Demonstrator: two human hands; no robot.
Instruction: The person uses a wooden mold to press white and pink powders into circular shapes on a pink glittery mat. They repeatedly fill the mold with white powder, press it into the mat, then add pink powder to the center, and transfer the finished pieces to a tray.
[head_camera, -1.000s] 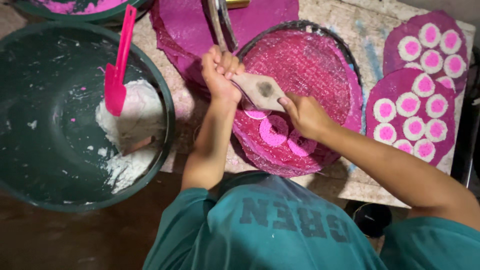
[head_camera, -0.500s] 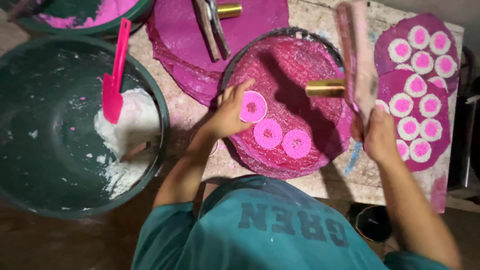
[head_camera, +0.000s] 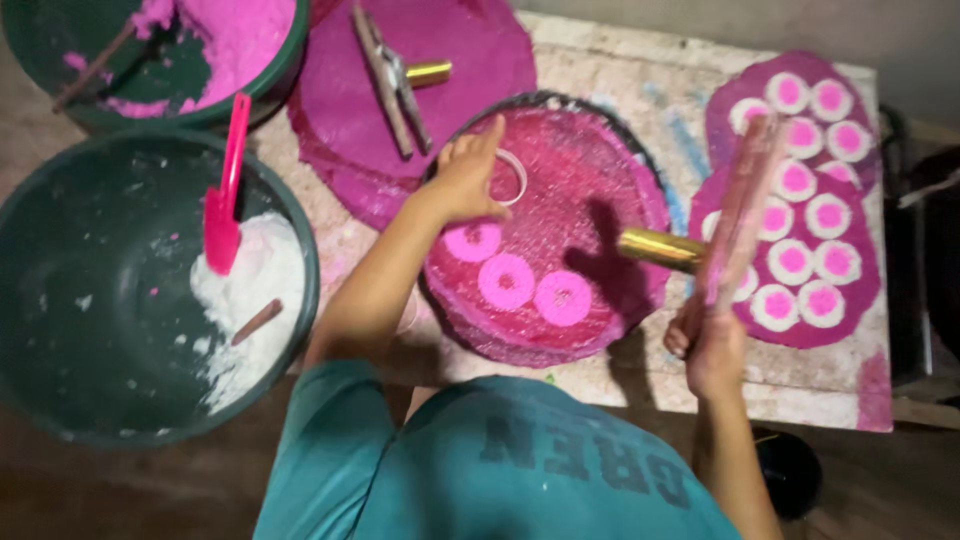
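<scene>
Pink discs (head_camera: 505, 281), three in a row, lie on the near part of a round magenta mat (head_camera: 580, 190) at the centre of the tabletop (head_camera: 620, 75). The left hand (head_camera: 468, 178) rests on the mat's left side, fingers loosely curled, touching a thin ring (head_camera: 510, 176) just beyond the leftmost disc. The right hand (head_camera: 710, 345) is closed around a long flat stick (head_camera: 740, 210), held upright near the mat's right edge; a gold cylinder (head_camera: 660, 248) juts out beside it. Further right, a mat (head_camera: 800, 200) carries white-rimmed pink discs. On the left, a green basin (head_camera: 60, 300) holds white dough (head_camera: 250, 290) and a pink spatula (head_camera: 225, 195); a far basin (head_camera: 210, 60) holds pink dough.
</scene>
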